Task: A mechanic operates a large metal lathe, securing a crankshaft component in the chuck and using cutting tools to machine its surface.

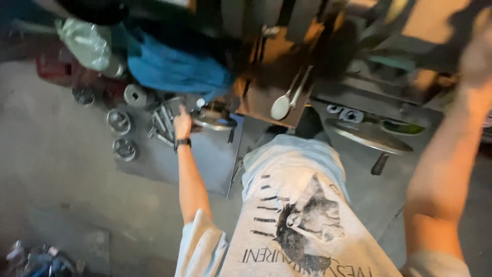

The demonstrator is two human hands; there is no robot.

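- The grey metal sheet (154, 159) lying flat on the concrete floor (56, 154) is the biggest thing in the work area; it bears the loose parts, and anything handled here is best kept low over it so that a slipped part lands on the sheet.
- The blue crumpled cloth (174, 69) lies at the far edge of the sheet, just beyond the parts and apart from both hands.
- The wide, flat, dull grey round metal disc (370, 136) rests to the right, well apart from the left hand, with a white plastic spoon (282, 105) lying on a rusty brown plate between the two.
- The left hand (182, 123), a black watch at the wrist, reaches forward with the arm nearly straight. It lies against the near left rim of the round shiny metal housing (212, 117). In my judgement the grip would be surer with the palm brought square onto the rim before any pull.
- The housing sits at the far right part of the sheet, just right of the left fingers, which curl towards it; whether they clasp it or only rest on it I cannot tell.
- The bundle of long grey steel bolts (163, 123) lies just left of that hand, touching or nearly so.
- Three small round silver metal cups (119, 122) stand further left, near one another.
- The right hand (479, 48) is raised high at the right edge and blurred; its fingers cannot be made out, and nothing shows in it.
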